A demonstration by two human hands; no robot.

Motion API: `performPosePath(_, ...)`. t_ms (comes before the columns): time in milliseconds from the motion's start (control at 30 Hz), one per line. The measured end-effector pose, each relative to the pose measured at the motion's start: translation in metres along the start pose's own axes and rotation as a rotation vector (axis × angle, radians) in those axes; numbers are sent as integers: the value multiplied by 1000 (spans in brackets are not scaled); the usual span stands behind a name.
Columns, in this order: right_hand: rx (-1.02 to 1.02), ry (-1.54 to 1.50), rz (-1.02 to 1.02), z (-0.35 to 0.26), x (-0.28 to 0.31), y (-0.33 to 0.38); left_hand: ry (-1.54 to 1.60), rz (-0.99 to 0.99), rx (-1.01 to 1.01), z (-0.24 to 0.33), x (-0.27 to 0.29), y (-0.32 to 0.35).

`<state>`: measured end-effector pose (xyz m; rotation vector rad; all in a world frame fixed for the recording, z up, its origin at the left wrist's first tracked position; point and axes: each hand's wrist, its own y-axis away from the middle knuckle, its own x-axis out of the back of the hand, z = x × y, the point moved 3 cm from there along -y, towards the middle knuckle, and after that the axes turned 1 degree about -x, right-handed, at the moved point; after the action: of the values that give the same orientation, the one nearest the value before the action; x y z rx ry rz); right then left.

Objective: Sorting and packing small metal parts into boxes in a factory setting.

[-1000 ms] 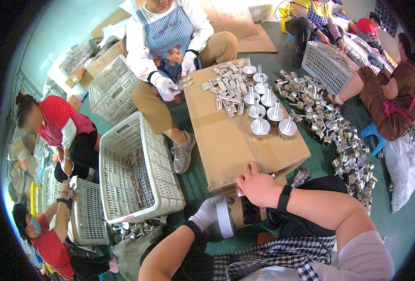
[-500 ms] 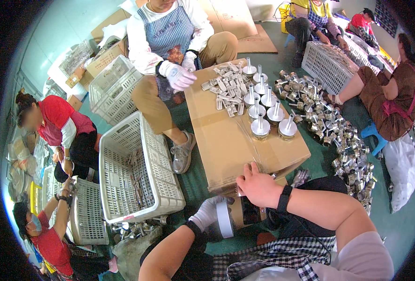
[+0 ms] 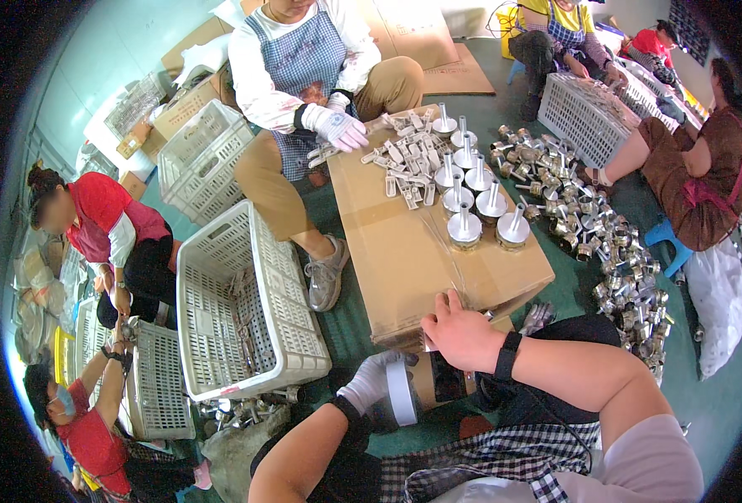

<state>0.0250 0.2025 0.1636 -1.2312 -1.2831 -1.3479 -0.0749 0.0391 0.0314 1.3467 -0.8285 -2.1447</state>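
Note:
My left hand, in a pale glove, is closed around a thing with a white curved face; its kind is not clear. My bare right hand lies on the near edge of a brown cardboard box, its fingers stretched forward over the edge. Below that hand a dark glossy thing shows partly. Several white discs with upright stems on metal bases stand on the box's right side. Small pale slotted metal pieces lie heaped at its far end.
A white plastic crate with metal pieces inside stands left of the box. Many loose shiny metal parts cover the floor on the right. Across the box sits a gloved co-worker; other people work on both sides. A white sack lies far right.
The co-worker's gloved hands have shifted right and lower, to the box's far left corner beside the slotted pieces. My hands have stayed nearly still.

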Motion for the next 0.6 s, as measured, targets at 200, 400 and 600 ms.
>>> performPosePath(200,-7,1,13,0,-1,0,52,-33,-22,-3,11,-9)
performPosePath(400,3,36,43,0,-3,0,81,-97,18,-6,22,-17)
performPosePath(600,5,16,52,-1,0,1,44,-63,-6,-6,19,-16)
